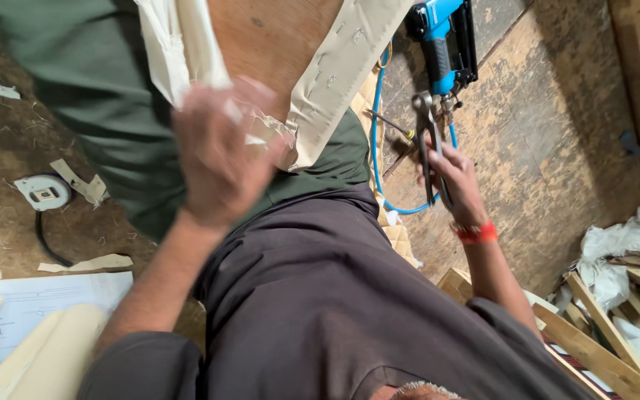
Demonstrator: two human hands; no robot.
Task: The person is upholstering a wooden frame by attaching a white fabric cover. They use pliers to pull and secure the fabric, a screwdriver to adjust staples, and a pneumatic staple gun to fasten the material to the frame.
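Observation:
My left hand, blurred by motion, is closed on a strip of cream fabric that hangs off a brown wooden panel. A second cream strip with staples in it runs along the panel's right edge. Green cloth covers the piece below the panel. My right hand, with a red band at the wrist, grips a pair of metal pincers, jaws pointing up. The pincers are held beside the panel, near a blue pneumatic stapler.
A blue air hose loops from the stapler over the worn wooden floor. A round white socket with a black cable and fabric scraps lie at left. Paper sheets sit bottom left. Wooden frames and white cloth are bottom right.

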